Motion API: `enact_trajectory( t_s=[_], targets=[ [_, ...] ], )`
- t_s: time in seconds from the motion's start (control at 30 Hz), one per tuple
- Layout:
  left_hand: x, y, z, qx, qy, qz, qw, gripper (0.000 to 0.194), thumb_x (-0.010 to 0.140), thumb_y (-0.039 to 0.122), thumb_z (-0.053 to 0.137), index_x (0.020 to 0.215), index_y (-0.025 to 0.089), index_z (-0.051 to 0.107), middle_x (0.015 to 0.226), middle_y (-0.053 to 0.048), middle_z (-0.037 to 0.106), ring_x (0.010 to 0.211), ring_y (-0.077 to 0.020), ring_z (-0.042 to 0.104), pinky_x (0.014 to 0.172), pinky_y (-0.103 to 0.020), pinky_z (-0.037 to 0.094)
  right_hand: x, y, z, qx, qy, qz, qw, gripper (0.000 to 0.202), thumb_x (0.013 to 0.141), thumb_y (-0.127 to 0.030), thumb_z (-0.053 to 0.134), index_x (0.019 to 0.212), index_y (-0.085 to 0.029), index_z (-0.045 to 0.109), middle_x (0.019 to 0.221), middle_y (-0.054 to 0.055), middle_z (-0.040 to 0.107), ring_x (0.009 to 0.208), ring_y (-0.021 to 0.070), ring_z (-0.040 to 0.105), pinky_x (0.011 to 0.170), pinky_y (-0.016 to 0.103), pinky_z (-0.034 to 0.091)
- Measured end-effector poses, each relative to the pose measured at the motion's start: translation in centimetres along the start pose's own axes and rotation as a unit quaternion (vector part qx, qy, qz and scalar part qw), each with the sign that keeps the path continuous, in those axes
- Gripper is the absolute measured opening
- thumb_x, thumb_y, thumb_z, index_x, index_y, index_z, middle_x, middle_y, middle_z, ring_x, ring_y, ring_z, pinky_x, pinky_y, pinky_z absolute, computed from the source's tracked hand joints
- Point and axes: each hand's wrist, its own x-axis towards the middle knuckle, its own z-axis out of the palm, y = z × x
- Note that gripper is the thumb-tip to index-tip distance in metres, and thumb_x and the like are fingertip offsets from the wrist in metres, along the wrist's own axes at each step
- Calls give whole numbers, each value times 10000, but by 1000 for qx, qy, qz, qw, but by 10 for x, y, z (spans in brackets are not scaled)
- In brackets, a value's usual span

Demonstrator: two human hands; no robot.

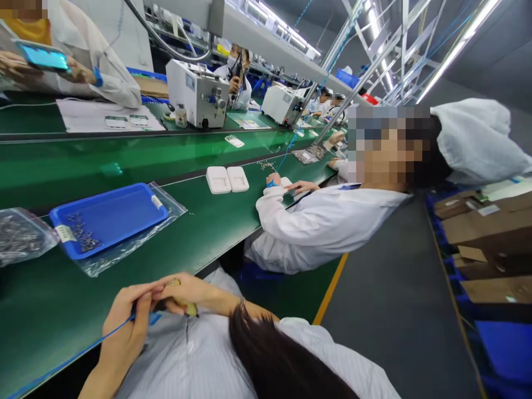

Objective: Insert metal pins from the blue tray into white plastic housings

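Note:
Near the green bench's (208,238) front edge, my left hand (127,324) has its fingers pressed together, with something small and dark partly hidden between thumb and fingers. A blue cord (89,346) runs up to it from the lower left. My right hand (189,289) touches the left fingertips and is closed around a yellowish object (182,303), mostly covered by the fingers. Beyond my hands lies a blue tray (120,216) with small metal parts (84,233) at its left end. Clear plastic shows under the tray.
A bag of metal parts (22,235) lies at far left. Two white square pieces (227,179) rest farther along the bench. At right a person in white (316,221) works at the bench. White machines (197,94) stand across it, and another person holds a phone (41,56).

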Motion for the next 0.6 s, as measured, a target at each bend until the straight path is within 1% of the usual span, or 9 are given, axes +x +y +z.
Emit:
enact_trajectory(
  t_s=[0.03, 0.1, 0.17, 0.23, 0.3, 0.4, 0.47, 0.53, 0.6],
  targets=[
    [-1, -5, -8, -1, -19, 36, 999, 162, 968, 376, 507, 1027, 313, 644, 936, 5, 700, 857, -233, 655, 783, -404, 534, 1, 0, 8, 3, -11, 6, 1000, 392, 895, -594, 624, 951, -206, 615, 478, -90, 493, 369, 80, 399, 361, 196, 283],
    [-2, -12, -21, -14, -44, 75, 996, 223, 1006, 384, 446, 1072, 283, 634, 1018, -30, 689, 960, -241, 632, 872, -427, 502, 4, 1, 25, -16, -29, 16, 999, 437, 865, -630, 653, 904, -197, 609, 469, -92, 495, 365, 75, 409, 362, 195, 291],
    [-3, -16, -32, -35, -38, 85, 995, 367, 1034, 493, 365, 1204, 252, 585, 1160, -82, 651, 1107, -261, 596, 978, -463, 466, 10, 2, 43, -31, -20, 22, 999, 468, 805, -634, 722, 882, -185, 615, 469, -94, 497, 374, 68, 422, 368, 188, 298],
    [-8, -17, -40, -61, 3, 78, 995, 542, 1014, 625, 320, 1367, 240, 463, 1357, -135, 537, 1280, -283, 517, 1083, -504, 414, 18, 2, 60, -13, 16, 24, 999, 497, 743, -614, 785, 917, -176, 629, 460, -105, 485, 370, 63, 413, 365, 182, 288],
    [-19, -19, -43, -72, 76, 59, 993, 660, 972, 709, 343, 1462, 266, 328, 1500, -161, 378, 1414, -305, 401, 1147, -540, 360, 30, 2, 72, 9, 56, 13, 998, 544, 684, -589, 828, 962, -168, 626, 451, -117, 486, 344, 59, 388, 348, 180, 267],
    [-42, -25, -34, -90, 151, -19, 984, 724, 947, 756, 320, 1499, 298, 228, 1566, -178, 254, 1483, -326, 301, 1123, -555, 399, 48, -3, 83, 21, 57, -15, 998, 573, 647, -563, 840, 973, -149, 615, 567, -69, 617, 311, 55, 414, 320, 185, 267],
    [-53, -35, -19, -91, 168, -80, 978, 719, 951, 754, 267, 1490, 278, 251, 1541, -192, 289, 1473, -337, 319, 1108, -566, 412, 58, -5, 87, 11, 26, -19, 999, 553, 678, -557, 815, 977, -136, 618, 675, -25, 673, 326, 61, 471, 312, 184, 282],
    [-56, -49, -6, -63, 175, -122, 975, 769, 915, 799, 221, 1442, 253, 346, 1498, -205, 343, 1485, -373, 276, 1155, -628, 318, 67, -5, 88, -3, -2, -20, 1000, 554, 713, -568, 790, 1017, -144, 604, 670, -35, 658, 334, 72, 494, 307, 178, 295],
    [-50, -63, 0, -39, 173, -138, 974, 955, 809, 916, 122, 1392, 228, 435, 1487, -224, 351, 1516, -415, 163, 1191, -663, 217, 75, -6, 84, -21, -14, -22, 999, 585, 729, -608, 773, 1051, -164, 571, 583, -71, 603, 313, 79, 466, 295, 175, 284]
  ],
)
